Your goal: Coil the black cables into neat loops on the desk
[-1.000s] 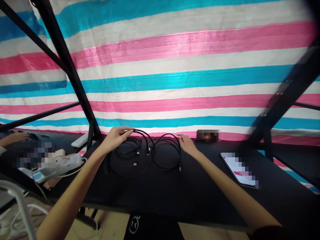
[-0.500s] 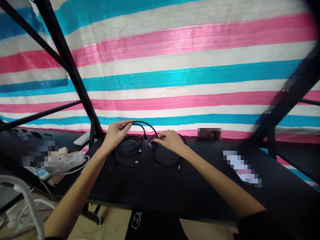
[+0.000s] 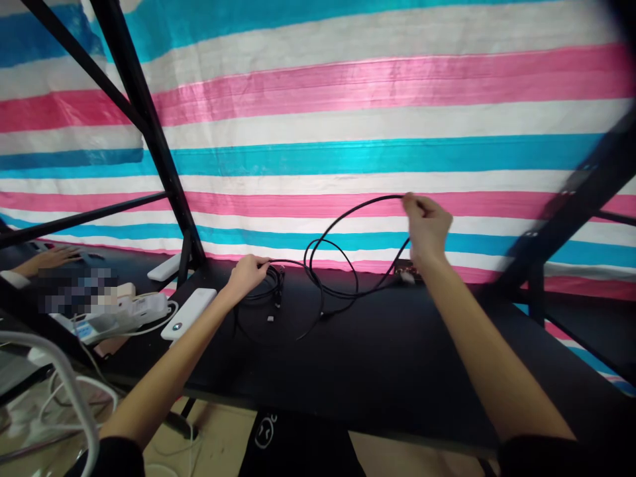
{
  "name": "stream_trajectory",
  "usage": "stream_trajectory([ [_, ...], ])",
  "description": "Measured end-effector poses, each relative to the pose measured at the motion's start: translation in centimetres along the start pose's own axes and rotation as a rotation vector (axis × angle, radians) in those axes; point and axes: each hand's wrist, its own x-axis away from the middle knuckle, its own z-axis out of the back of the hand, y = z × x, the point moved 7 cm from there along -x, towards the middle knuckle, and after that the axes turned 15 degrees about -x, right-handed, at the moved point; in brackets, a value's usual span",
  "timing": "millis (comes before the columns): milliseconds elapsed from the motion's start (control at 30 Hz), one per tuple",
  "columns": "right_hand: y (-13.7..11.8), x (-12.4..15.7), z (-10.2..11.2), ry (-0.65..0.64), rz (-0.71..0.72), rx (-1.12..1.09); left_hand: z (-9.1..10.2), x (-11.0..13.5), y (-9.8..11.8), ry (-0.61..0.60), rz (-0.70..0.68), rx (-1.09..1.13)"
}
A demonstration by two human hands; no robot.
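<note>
Several black cables (image 3: 278, 298) lie coiled on a black table (image 3: 377, 371). My left hand (image 3: 247, 273) rests closed on the left coil and presses it to the tabletop. My right hand (image 3: 426, 225) is raised above the table and pinches one black cable (image 3: 348, 215), which arcs up from the coil to my fingers and hangs back down to the table behind the hand.
A white power bank (image 3: 189, 313) lies left of the coils. Further left are a white power strip (image 3: 134, 310) and another person's hand (image 3: 50, 258). Black frame bars (image 3: 144, 126) stand in front of a striped tarp (image 3: 348, 99). A small dark object (image 3: 408, 270) sits below my right hand.
My right hand has lifted up and to the right, pulling one cable out of the coil. My left hand has lowered onto the left coil. The view shifted, showing the power bank.
</note>
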Motion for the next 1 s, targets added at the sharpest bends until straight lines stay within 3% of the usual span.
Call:
stream_trajectory([
  [67, 0.6, -0.9, 2.5, 0.113, -0.007, -0.026, 0.2, -0.4, -1.1, 0.005, 0.033, -0.013],
  [133, 2.0, -1.3, 4.5, 0.131, -0.076, -0.057, 0.6, -0.7, -2.5, 0.016, 0.07, -0.025],
  [300, 5.5, -0.8, 8.1, 0.074, -0.2, -0.089, 2.4, -1.2, -5.1, 0.071, 0.156, -0.066],
  [467, 8.2, 2.0, 8.5, -0.241, -0.372, -0.004, 4.9, -0.6, -5.8, 0.147, 0.207, -0.102],
  [600, 9.9, 6.5, 6.2, -0.582, -0.538, 0.142, 6.6, 0.9, -3.7, 0.23, 0.165, -0.077],
  [667, 9.9, 8.6, 4.2, -0.832, -0.524, 0.318, 7.8, 2.0, -2.0, 0.311, 0.12, -0.017],
  [733, 9.2, 9.5, 2.3, -0.949, -0.449, 0.457, 9.2, 3.1, -0.2, 0.405, 0.067, 0.075],
  [800, 7.5, 9.2, 0.4, -0.934, -0.318, 0.567, 10.4, 4.0, 1.4, 0.468, 0.019, 0.147],
  [867, 4.3, 9.0, -2.2, -0.874, -0.039, 0.643, 11.1, 4.6, 2.6, 0.502, -0.007, 0.188],
  [933, 0.5, 9.9, -5.0, -0.786, 0.209, 0.606, 11.3, 5.0, 3.5, 0.522, -0.014, 0.214],
  [1000, -2.0, 12.4, -8.1, -0.816, 0.321, 0.495, 11.2, 5.2, 4.1, 0.537, -0.022, 0.233],
])
